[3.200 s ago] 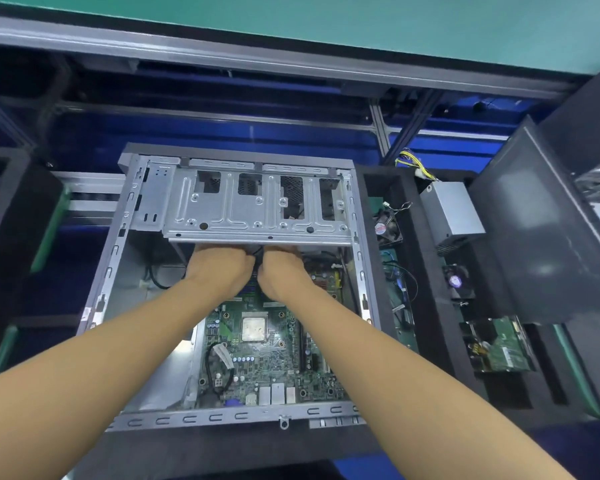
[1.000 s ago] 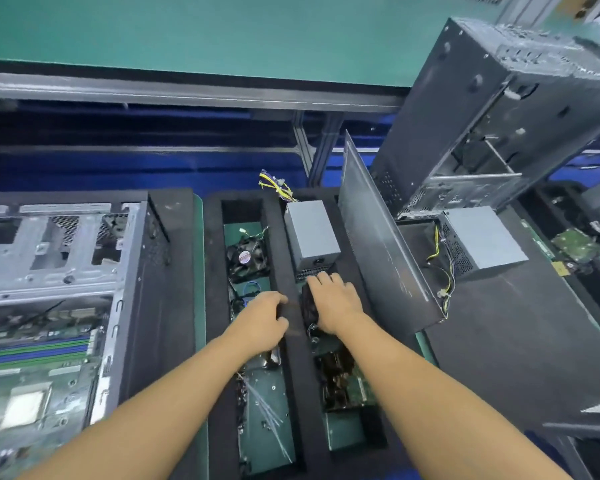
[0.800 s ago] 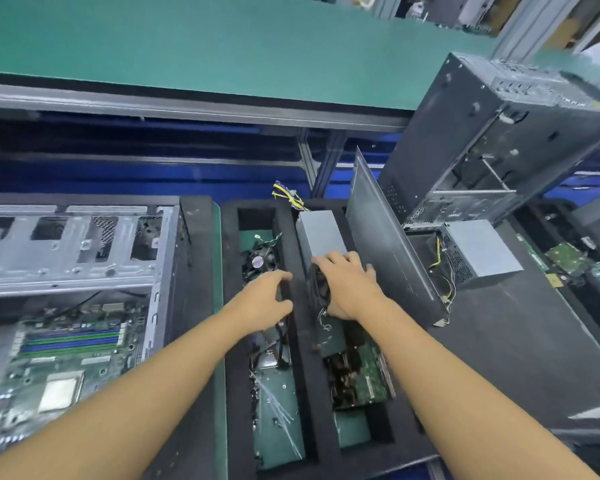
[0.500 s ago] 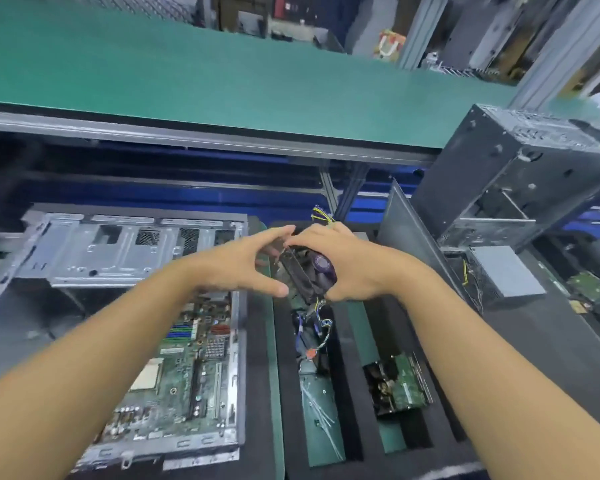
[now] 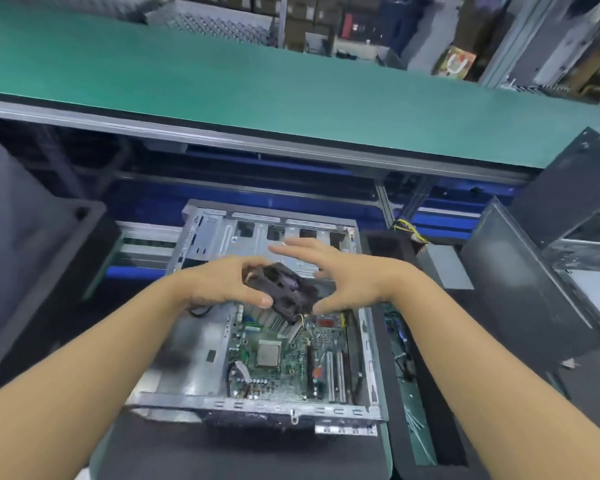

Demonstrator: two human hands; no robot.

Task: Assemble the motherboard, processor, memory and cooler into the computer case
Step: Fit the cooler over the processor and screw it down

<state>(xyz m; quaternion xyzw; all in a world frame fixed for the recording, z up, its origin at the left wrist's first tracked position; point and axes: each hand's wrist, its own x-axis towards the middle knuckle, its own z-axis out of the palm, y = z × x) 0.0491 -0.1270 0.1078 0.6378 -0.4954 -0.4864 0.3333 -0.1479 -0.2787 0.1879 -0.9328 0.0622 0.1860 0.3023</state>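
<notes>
Nearest to me is the black foam mat (image 5: 239,452), and on it lies the open computer case (image 5: 257,405), with its metal front rim toward me. Inside the case, in its right half, the motherboard (image 5: 284,372) lies flat. The processor (image 5: 268,353) sits in its socket near the middle of the board, uncovered, and two white slots (image 5: 335,372) run beside it on the right.

A little further, above the far part of the board, I hold the cooler (image 5: 286,289) in the air. It is black, tilted, with the fan side turned up and to the right, and thin wires hang from its lower edge. My left hand (image 5: 222,285) grips it from the left: the fingers are curled over the top and the thumb presses on the near side. My right hand (image 5: 347,275) is just beside the cooler on the right, fingers straight and spread apart, thumb pointing to the lower corner. I cannot tell if it touches the cooler.

Behind my hands is the grey drive cage (image 5: 229,237) at the far end of the case. To the right stands a black foam tray (image 5: 383,245), then a grey power supply (image 5: 445,268) and a dark side panel (image 5: 520,289) leaning upright. Farthest is the green conveyor belt (image 5: 257,81).
</notes>
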